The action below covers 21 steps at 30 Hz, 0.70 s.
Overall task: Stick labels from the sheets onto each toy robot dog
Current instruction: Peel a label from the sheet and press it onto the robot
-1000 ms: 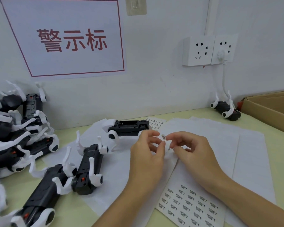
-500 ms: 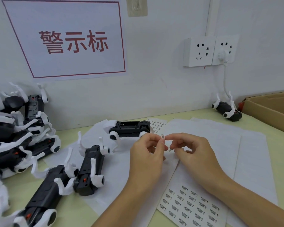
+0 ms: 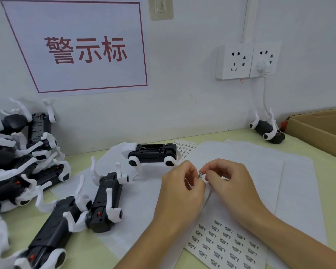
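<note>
Both hands, left hand and right hand, pinch one small label above the counter, near the upturned toy dog. Risk: adhesive folding onto itself or sticking to fingertips.

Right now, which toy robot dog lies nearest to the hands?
The toy dog lying just behind the hands, black underside turned up and body running left to right. The other dogs lie farther away: two at left, a pile at far left, one by the wall at right.
</note>
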Tool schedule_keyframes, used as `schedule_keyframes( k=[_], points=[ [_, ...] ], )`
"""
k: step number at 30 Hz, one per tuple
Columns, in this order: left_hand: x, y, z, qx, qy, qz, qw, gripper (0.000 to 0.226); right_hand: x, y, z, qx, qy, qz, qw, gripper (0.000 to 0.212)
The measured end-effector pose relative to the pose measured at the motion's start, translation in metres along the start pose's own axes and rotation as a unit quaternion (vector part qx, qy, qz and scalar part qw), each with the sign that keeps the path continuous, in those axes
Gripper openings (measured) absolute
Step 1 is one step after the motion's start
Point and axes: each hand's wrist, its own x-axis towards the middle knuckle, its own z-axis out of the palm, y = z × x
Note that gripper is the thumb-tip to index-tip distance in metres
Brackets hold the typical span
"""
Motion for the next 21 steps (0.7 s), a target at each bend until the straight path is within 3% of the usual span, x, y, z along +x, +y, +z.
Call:
schedule_keyframes(
  k=[13,18,20,21],
  points=[
    [0.001,-0.002,0.002,0.001,0.023,-0.015,1.000,0.017,0.001,0.001,0.003,-0.034,-0.014,-0.003,0.999,0.019],
    [0.000,-0.002,0.001,0.066,0.096,-0.037,0.992,0.020,0.004,0.007,0.004,-0.032,0.028,0.001,0.999,0.017],
    [-0.002,0.004,-0.002,0.110,0.144,0.025,0.983,0.024,0.005,0.007,0.003,-0.021,0.041,0.007,0.999,0.017],
    [-0.003,0.009,-0.005,0.139,0.157,0.097,0.973,0.025,0.005,0.007,0.003,-0.017,0.041,0.011,0.999,0.017]
  ],
)
